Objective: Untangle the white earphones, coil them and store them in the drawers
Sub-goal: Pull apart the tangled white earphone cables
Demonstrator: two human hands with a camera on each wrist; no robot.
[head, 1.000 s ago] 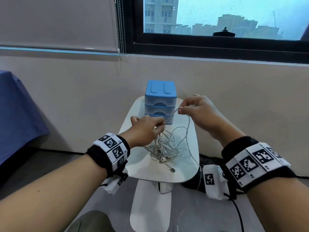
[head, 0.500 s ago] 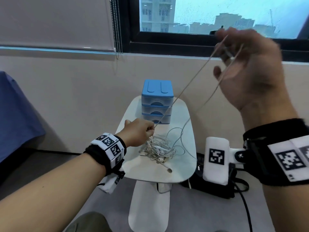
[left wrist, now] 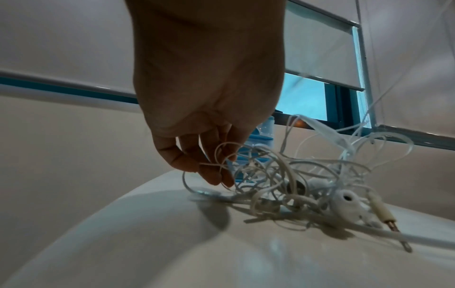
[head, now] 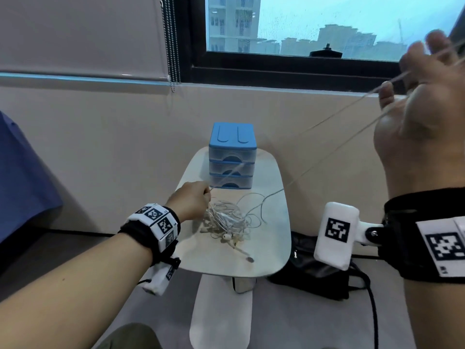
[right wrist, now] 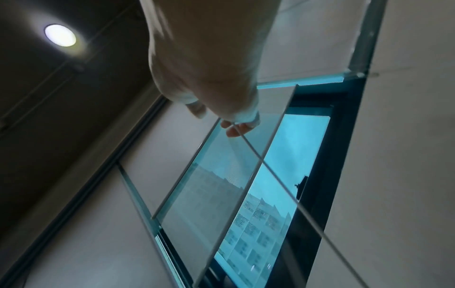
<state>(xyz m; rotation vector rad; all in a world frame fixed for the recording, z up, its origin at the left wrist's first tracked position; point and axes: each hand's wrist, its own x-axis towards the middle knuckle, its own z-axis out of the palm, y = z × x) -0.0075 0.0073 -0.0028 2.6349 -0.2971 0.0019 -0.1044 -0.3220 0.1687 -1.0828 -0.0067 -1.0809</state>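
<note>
On the small white table (head: 264, 250) our left hand (head: 191, 200) pinches the tangled earphones (head: 229, 219) down so our raised right hand (head: 425, 102), fingers curled round the cord, can draw it free.

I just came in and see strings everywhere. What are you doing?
A person is untangling white earphones on a small white table. The left hand pinches the cord by the tangle, while the right hand holds a cord raised high. The blue drawers behind are all closed.
</note>
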